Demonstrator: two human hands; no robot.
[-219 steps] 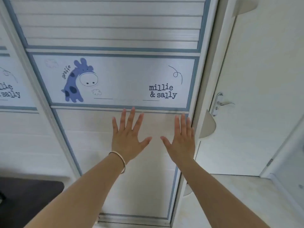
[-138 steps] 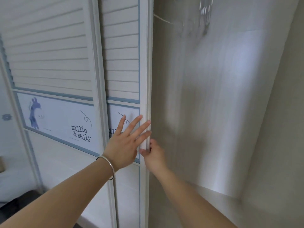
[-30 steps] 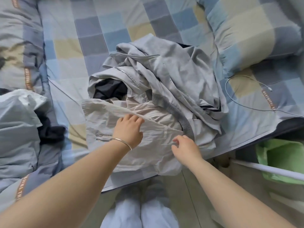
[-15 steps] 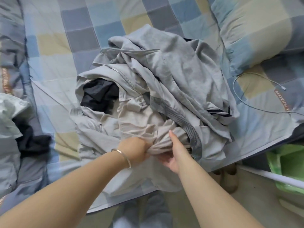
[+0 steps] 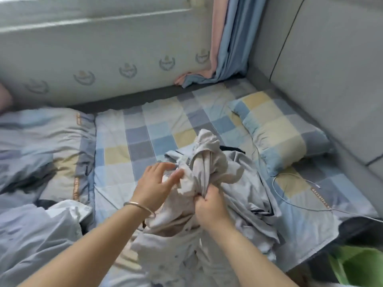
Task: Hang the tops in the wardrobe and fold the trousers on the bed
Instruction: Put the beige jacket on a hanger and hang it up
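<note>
We've got the beige garment [image 5: 204, 168] bunched and lifted off the grey clothes pile [image 5: 248, 195] on the checked bed [image 5: 157, 129]; right hand [image 5: 209, 206] fisted around a twisted bunch of it, left hand [image 5: 154, 183] at its 9 o'clock, fingers half-spread, only touching the cloth. Light, limp, no stiffness, so we'd grab a waistband or collar hem. Top or trousers: can't tell, crumpled and blurred.
</note>
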